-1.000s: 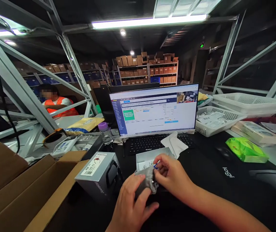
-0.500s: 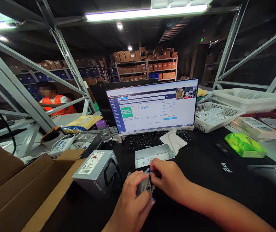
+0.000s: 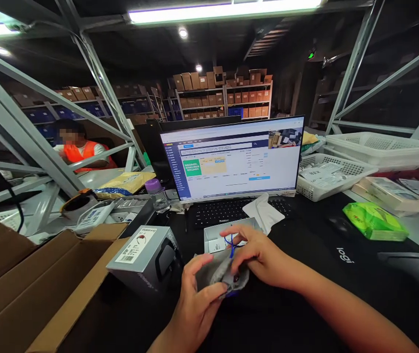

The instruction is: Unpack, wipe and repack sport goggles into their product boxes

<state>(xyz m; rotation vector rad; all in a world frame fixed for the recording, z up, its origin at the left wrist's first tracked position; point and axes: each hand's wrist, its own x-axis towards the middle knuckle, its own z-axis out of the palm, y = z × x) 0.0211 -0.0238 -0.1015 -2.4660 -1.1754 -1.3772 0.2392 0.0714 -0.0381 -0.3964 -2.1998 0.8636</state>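
- Fingers of the left hand [image 3: 196,296] are wrapped around a gray drawstring pouch [image 3: 209,274], thumb near its mouth and index finger up along the far side.
- Right hand [image 3: 262,252] has its fingers curled and spread, some dipping to the pouch's mouth. Blue cord [image 3: 232,249] loops up by them; can't tell if they're really pinching it.
- So yeah, the pouch sits between both hands, over the black desk mat [image 3: 305,304]. Something dark reddish [image 3: 236,278] pokes out at the opening, too small to make out.
- Big open cardboard carton [image 3: 73,279] hogs the near left, flaps up.
- Just right of that, a gray Wakening box [image 3: 148,257] with a barcode label on top.
- Shallow open gray box [image 3: 209,237] right behind the hands, some printed white paper inside.
- Off to the right: handheld barcode scanner [image 3: 411,262], black mouse [image 3: 337,225], bright green soft pack [image 3: 374,220].
- Next row back, a black keyboard [image 3: 212,215] with a white cloth-like sheet [image 3: 262,213] lying partly over it.
- Then the lit monitor [image 3: 231,169], purple-capped bottle [image 3: 160,198] on its left, white plastic basket [image 3: 317,193] of bagged stuff on its right.
- Farther left, a person in an orange vest [image 3: 80,154].
- Way back, shelves [image 3: 204,106] packed with brown boxes [image 3: 244,96].
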